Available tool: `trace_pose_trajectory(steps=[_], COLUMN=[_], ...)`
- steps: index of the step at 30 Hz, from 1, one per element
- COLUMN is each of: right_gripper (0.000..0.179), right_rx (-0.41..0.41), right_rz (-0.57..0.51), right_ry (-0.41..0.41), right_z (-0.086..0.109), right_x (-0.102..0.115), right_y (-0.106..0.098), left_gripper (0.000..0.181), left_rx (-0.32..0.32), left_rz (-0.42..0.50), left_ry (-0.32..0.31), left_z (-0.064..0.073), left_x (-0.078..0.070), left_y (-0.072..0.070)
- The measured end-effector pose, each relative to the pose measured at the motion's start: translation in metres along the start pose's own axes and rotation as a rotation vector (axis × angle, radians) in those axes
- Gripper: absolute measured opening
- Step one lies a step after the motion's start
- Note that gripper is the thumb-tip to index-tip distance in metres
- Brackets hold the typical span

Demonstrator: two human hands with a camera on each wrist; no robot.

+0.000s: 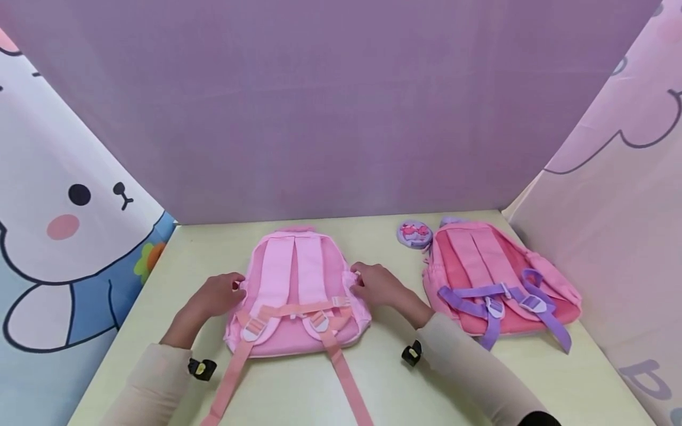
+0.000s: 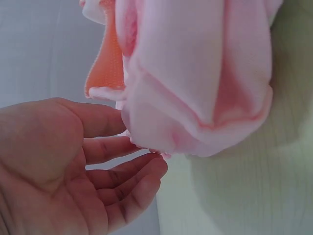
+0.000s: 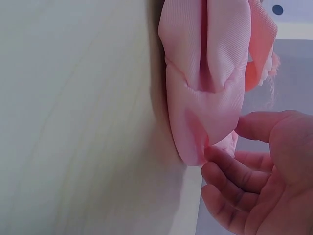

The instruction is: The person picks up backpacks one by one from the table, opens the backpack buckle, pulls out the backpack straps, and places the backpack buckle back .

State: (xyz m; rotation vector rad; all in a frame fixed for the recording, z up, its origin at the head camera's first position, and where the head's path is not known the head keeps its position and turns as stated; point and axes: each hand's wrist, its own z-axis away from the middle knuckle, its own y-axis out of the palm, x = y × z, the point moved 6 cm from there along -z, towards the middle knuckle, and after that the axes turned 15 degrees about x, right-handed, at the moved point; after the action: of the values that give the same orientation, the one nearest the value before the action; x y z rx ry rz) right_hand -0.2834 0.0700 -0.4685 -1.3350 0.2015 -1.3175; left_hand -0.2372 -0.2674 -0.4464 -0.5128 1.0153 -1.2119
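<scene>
A light pink backpack (image 1: 306,266) lies on the table with its shoulder straps facing up. Its orange webbing (image 1: 343,370) trails toward the near edge. At the bag's left side, my left hand (image 1: 218,294) pinches the fabric with thumb and fingertips; the left wrist view shows this hand (image 2: 63,166) at the edge of a pink side panel (image 2: 181,98). My right hand (image 1: 379,285) pinches the opposite side. In the right wrist view, the thumb and index finger of that hand (image 3: 279,171) hold a fold of the side fabric (image 3: 215,112).
A darker pink backpack (image 1: 482,251) with purple straps (image 1: 495,322) lies at the right of the pale table (image 1: 202,254). Beside its top is a small round purple pouch (image 1: 414,234) with a bow picture. A purple panel (image 1: 341,118) stands behind, with printed side walls.
</scene>
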Motion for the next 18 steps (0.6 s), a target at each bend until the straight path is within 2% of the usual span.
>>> trace_pose_trajectory(steps=[6, 13, 18], right_gripper=[0.046, 0.045, 0.042], right_rx=[0.024, 0.03, 0.029], right_rz=[-0.005, 0.005, -0.004], right_ry=[0.004, -0.031, -0.059], right_z=[-0.009, -0.019, -0.024], right_x=[0.012, 0.026, 0.035], right_y=[0.007, 0.014, 0.018], left_gripper=[0.044, 0.046, 0.048], left_rx=[0.028, 0.072, 0.083], left_rz=[-0.001, 0.023, 0.006], left_ry=[-0.035, -0.083, -0.091], left_z=[0.006, 0.011, 0.013], left_x=[0.012, 0.03, 0.04], left_y=[-0.006, -0.011, -0.014])
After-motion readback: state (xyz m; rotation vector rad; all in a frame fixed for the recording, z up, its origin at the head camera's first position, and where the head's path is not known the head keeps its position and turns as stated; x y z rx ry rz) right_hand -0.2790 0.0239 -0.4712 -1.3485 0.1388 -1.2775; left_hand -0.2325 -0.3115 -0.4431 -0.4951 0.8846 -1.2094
